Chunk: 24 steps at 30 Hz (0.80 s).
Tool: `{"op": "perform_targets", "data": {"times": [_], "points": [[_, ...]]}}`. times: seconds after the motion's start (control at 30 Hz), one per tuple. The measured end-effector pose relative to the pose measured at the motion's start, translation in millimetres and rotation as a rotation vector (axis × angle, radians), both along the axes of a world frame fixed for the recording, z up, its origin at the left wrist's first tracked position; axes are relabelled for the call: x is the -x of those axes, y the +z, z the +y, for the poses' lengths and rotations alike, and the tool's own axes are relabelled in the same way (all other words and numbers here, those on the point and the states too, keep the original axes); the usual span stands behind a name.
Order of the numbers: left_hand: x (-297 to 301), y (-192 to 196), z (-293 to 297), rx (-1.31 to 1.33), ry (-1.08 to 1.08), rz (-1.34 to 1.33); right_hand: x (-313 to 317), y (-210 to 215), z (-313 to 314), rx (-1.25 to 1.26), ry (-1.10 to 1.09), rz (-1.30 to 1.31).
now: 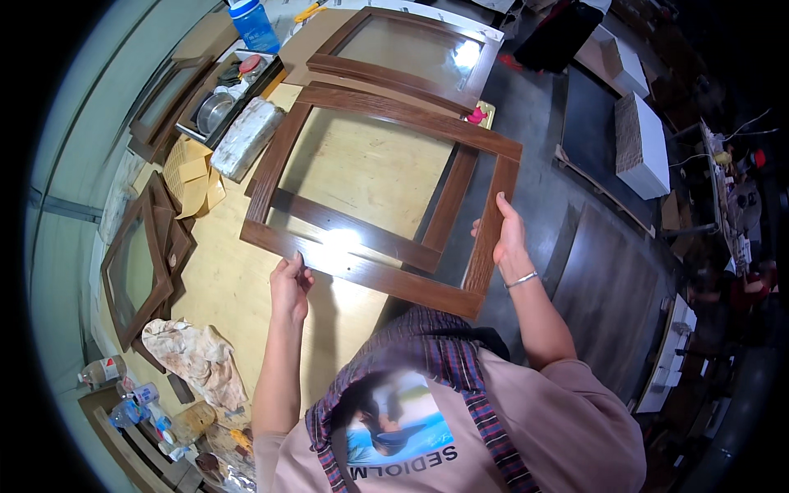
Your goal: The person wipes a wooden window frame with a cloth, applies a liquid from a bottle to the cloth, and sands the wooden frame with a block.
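Observation:
A brown wooden cabinet-door frame (pixel 394 282) is held tilted above the pale worktable (pixel 246 287). My left hand (pixel 289 287) pinches its near rail, left of a bright glare spot. Around the right rail is my right hand (pixel 508 234), thumb on top and fingertips behind. Through the opening shows a second brown frame (pixel 362 228) lying lower down; I cannot tell whether the held frame has glass. Beyond it, a glazed wooden door (pixel 403 59) lies at the table's far end.
At the left are a white-wrapped block (pixel 248 138), a tray of tools (pixel 215 111), yellow sandpaper sheets (pixel 193 177), stacked frames (pixel 136 263) and a stained rag (pixel 193 361). A blue-lidded bottle (pixel 253 29) stands far left. White panels (pixel 645 152) rest on a dark board at right.

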<state>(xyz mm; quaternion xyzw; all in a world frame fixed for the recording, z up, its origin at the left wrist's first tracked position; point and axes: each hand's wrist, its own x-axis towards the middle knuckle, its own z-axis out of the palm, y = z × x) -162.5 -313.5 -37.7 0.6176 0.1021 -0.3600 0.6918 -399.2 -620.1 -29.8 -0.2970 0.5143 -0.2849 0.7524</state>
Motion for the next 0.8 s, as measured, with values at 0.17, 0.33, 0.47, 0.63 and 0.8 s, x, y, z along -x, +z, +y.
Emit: {"op": "perform_targets", "data": {"times": [0.17, 0.33, 0.47, 0.63, 0.8], "points": [[7, 14, -15, -0.008, -0.058, -0.013, 14, -3, -16, -0.025, 0.001, 0.014], [30, 27, -26, 0.102, -0.081, -0.042, 34, 20, -25, 0.072, -0.037, 0.025], [42, 31, -24, 0.194, -0.129, -0.091, 49, 42, -26, 0.208, -0.022, 0.026], [57, 27, 3, 0.235, -0.092, -0.079, 55, 63, -11, 0.359, 0.000, -0.025], [67, 23, 28, 0.263, -0.004, -0.076, 49, 76, 10, 0.417, 0.044, -0.057]]}}
